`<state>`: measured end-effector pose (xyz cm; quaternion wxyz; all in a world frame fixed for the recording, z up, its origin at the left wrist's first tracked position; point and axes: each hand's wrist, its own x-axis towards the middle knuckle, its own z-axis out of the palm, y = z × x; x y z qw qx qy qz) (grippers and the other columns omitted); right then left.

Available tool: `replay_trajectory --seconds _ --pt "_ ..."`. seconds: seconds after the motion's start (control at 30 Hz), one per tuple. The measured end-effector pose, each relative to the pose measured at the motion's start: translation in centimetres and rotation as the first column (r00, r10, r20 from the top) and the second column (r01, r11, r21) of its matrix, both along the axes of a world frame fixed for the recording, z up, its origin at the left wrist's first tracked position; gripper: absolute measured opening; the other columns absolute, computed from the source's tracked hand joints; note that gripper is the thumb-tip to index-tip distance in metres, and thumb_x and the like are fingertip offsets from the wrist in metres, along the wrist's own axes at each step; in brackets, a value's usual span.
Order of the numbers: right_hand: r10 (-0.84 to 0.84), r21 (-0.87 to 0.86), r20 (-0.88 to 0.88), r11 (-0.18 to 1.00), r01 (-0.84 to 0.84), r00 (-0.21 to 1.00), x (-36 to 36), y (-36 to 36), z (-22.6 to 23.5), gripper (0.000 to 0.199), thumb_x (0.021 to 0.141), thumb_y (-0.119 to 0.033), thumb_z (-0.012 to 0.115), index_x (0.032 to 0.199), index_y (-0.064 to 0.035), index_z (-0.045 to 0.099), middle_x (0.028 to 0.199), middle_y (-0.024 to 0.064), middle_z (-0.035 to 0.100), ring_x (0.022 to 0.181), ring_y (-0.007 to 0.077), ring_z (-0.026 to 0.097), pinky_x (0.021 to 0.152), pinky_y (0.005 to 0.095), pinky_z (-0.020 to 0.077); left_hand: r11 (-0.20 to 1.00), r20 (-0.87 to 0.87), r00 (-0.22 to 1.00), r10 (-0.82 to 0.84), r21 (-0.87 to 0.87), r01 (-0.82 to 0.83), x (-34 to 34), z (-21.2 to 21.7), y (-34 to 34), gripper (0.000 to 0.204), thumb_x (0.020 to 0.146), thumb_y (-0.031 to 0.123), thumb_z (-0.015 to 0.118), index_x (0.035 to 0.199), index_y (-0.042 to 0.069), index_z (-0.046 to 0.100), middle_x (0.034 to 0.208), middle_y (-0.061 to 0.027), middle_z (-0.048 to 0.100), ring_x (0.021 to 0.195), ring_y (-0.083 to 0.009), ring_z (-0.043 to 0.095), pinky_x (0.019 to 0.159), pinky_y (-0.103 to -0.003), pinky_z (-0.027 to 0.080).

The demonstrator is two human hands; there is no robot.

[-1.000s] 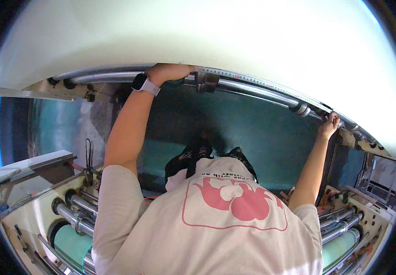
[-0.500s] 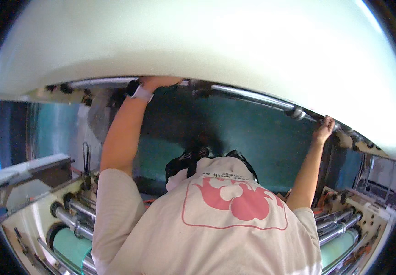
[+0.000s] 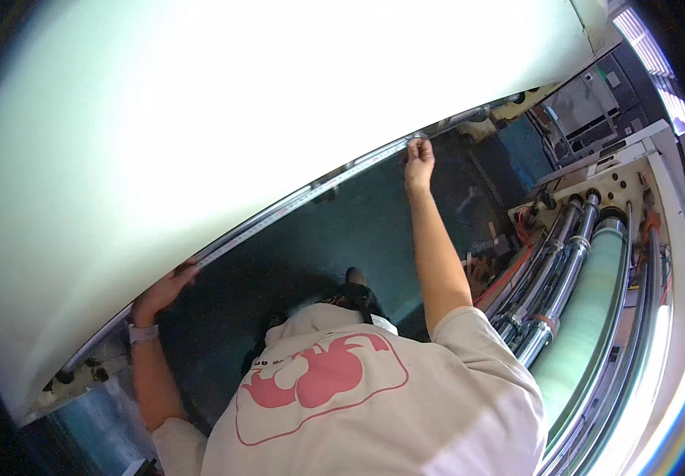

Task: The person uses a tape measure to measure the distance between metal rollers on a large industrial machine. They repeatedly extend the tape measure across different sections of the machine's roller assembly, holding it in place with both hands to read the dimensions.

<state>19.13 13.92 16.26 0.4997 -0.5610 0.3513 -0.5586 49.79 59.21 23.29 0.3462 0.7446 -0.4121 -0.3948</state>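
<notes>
The fingers of the left hand [image 3: 164,289] curl over the lower end of a long metal bar [image 3: 303,198], gripping it beneath the edge of a huge pale roll [image 3: 239,119]. The right hand [image 3: 419,155], arm raised, pinches the bar's far upper end with closed fingers. A watch [image 3: 142,333] sits on the left wrist. To the right, shiny rollers [image 3: 552,270] and a pale green roller [image 3: 588,309] run side by side above the dark floor [image 3: 342,238].

A pale mint-white sheet [image 3: 223,119] fills ten to one o'clock. The shirt [image 3: 374,404] at six o'clock is cream with a pink flower print. Silver rollers [image 3: 552,278] and a pale green roller [image 3: 588,309] sit at four o'clock, beside the dark teal floor [image 3: 350,230].
</notes>
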Motion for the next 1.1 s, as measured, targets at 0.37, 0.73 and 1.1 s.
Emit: replay_trajectory --seconds 0.37,0.73,1.1 --pt "0.066 -0.026 -0.028 0.997 -0.067 0.997 -7.1 -15.7 -0.6 0.008 0.085 -0.009 0.049 0.079 -0.0055 0.047 0.072 -0.0032 0.043 0.067 0.0061 0.039 0.063 0.0186 0.0339 1.000 0.465 0.885 0.012 -0.024 -0.001 -11.9 -0.4 -21.9 0.023 0.080 0.021 0.055 0.094 0.003 0.054 0.087 -0.0076 0.058 0.078 -0.0182 0.055 0.072 -0.031 0.043" --pt "0.163 -0.029 -0.049 0.986 -0.165 0.985 -7.9 -17.8 -1.6 0.008 0.082 -0.009 0.051 0.078 -0.0038 0.046 0.075 0.0006 0.046 0.071 0.0101 0.041 0.067 0.0224 0.0364 0.992 0.564 0.823 0.069 0.049 -0.117 -12.4 -0.6 -23.7 0.032 0.082 0.028 0.051 0.104 0.005 0.052 0.101 -0.0145 0.055 0.096 -0.0308 0.050 0.083 -0.038 0.038" --pt "0.238 -0.101 -0.052 0.965 -0.243 0.970 -8.7 -18.5 -2.1 0.005 0.082 -0.007 0.050 0.077 -0.0089 0.049 0.072 -0.0049 0.043 0.069 0.0086 0.038 0.063 0.0206 0.0335 0.989 0.488 0.868 0.090 0.057 -0.135 -13.0 -0.5 -24.3 0.036 0.082 0.035 0.049 0.103 0.006 0.053 0.104 -0.0147 0.054 0.101 -0.0296 0.048 0.086 -0.038 0.036"
